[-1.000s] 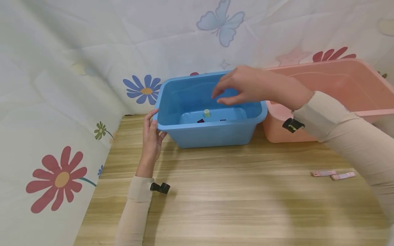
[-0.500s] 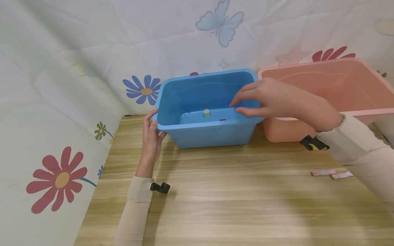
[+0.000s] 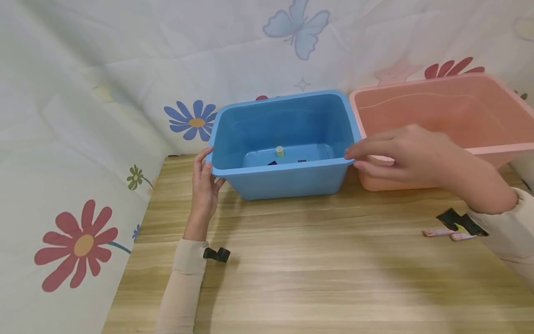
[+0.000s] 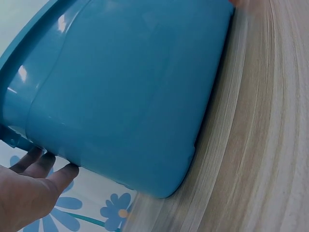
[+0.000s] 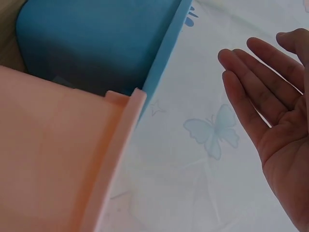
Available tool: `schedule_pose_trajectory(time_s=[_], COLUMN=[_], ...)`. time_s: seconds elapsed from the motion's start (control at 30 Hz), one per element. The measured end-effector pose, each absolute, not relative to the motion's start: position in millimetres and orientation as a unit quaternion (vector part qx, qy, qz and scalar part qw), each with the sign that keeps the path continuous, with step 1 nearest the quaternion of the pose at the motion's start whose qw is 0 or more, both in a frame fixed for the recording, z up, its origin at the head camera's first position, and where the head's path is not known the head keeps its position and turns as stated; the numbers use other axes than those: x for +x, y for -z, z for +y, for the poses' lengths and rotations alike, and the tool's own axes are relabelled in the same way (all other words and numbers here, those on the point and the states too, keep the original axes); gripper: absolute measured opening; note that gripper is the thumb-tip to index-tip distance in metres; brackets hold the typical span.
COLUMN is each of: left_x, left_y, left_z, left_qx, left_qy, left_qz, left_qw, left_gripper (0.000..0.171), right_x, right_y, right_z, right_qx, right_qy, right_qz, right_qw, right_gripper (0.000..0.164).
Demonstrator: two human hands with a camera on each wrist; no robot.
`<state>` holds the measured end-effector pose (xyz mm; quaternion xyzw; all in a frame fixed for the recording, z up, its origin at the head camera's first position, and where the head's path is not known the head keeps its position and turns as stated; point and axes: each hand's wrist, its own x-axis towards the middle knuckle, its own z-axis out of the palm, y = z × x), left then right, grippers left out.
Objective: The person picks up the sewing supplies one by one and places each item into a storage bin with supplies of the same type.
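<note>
A blue plastic bin (image 3: 288,181) stands on the wooden table. My left hand (image 3: 204,185) holds its rim at the left end; in the left wrist view several fingers (image 4: 65,176) touch the bin just under the rim. On the bin floor are a small pale cylinder (image 3: 280,151) and two dark pieces, one dark piece (image 3: 272,163) partly hidden by the front wall. My right hand (image 3: 421,153) hovers over the near left part of the pink bin (image 3: 417,83), fingertips close to the blue bin's right corner. In the right wrist view its fingers (image 5: 256,92) are nearly straight and hold nothing.
The pink bin stands right beside the blue one. Two small pink-and-white strips (image 3: 435,232) lie on the table (image 3: 300,260) at the right, partly behind the right wrist's black strap mount (image 3: 460,221). A printed cloth (image 3: 233,51) with flowers hangs behind and to the left.
My right hand has moved right and toward me, from above the blue bin to the pink bin's near left side. The left hand stays on the blue rim.
</note>
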<state>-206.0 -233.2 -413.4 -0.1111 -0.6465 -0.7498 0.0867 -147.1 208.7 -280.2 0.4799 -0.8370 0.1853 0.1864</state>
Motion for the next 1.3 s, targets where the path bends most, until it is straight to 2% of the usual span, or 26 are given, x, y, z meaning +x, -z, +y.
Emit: schedule_pose_trajectory(time_s=[0.13, 0.23, 0.43, 0.7, 0.8, 0.9, 1.03, 1.3], left_x=[-206, -206, -207, -205, -206, -206, -206, -207], left_y=[413, 414, 415, 415, 415, 415, 415, 416], left_z=[-232, -232, -233, -234, -234, -233, -233, -233], left_qx=[-0.11, -0.107, -0.105, -0.103, -0.106, -0.108, -0.108, -0.105], left_qy=[0.752, 0.753, 0.753, 0.75, 0.749, 0.749, 0.753, 0.758], left_qz=[-0.644, -0.643, -0.644, -0.648, -0.648, -0.647, -0.643, -0.637], left_qw=[0.088, 0.088, 0.087, 0.088, 0.089, 0.088, 0.09, 0.09], left_gripper=[0.045, 0.045, 0.046, 0.045, 0.045, 0.045, 0.045, 0.045], right_x=[-139, -137, -127, -107, -101, -91, -81, -72], right_y=[291, 304, 333, 371, 385, 399, 414, 441], right_z=[221, 229, 253, 289, 307, 324, 346, 377], right_qx=[0.456, 0.472, 0.474, 0.444, 0.427, 0.391, 0.357, 0.334], right_qy=[-0.163, -0.177, -0.199, -0.18, -0.18, -0.182, -0.171, -0.18], right_qz=[-0.85, -0.837, -0.836, -0.85, -0.859, -0.88, -0.901, -0.907], right_qw=[0.208, 0.214, 0.195, 0.218, 0.217, 0.199, 0.179, 0.185], right_gripper=[0.042, 0.048, 0.045, 0.049, 0.049, 0.035, 0.049, 0.061])
